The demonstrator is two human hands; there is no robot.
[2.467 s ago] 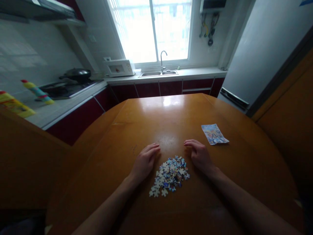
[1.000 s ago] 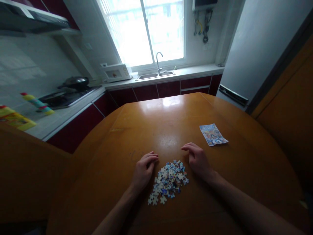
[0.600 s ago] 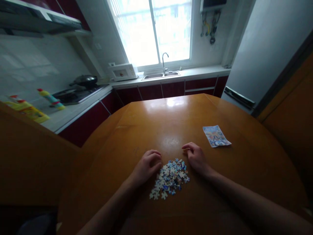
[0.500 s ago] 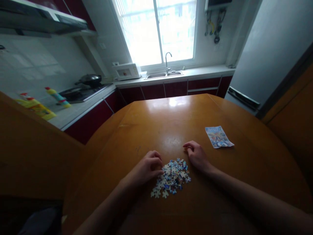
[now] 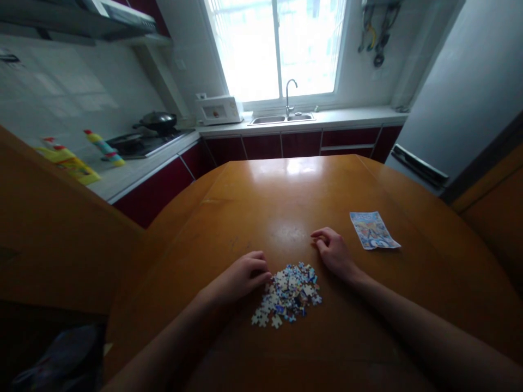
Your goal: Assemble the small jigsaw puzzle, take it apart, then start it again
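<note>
1. while i watch from afar, the puzzle pieces (image 5: 292, 291) lie heaped on the table (image 5: 261, 209) between the left hand (image 5: 247, 273) and the right hand (image 5: 334, 253).
2. beyond the right hand i see a printed sheet (image 5: 375, 230), well apart from the heap; farther back are a microwave (image 5: 220, 110) and a fridge (image 5: 457, 98), cut off at the edge.
3. left fingers bend at the heap's edge; i cannot tell whether they pinch anything.
4. right fingers curl inward, undersides hidden; their gap i cannot tell.
5. overlapping pieces hide others.
</note>
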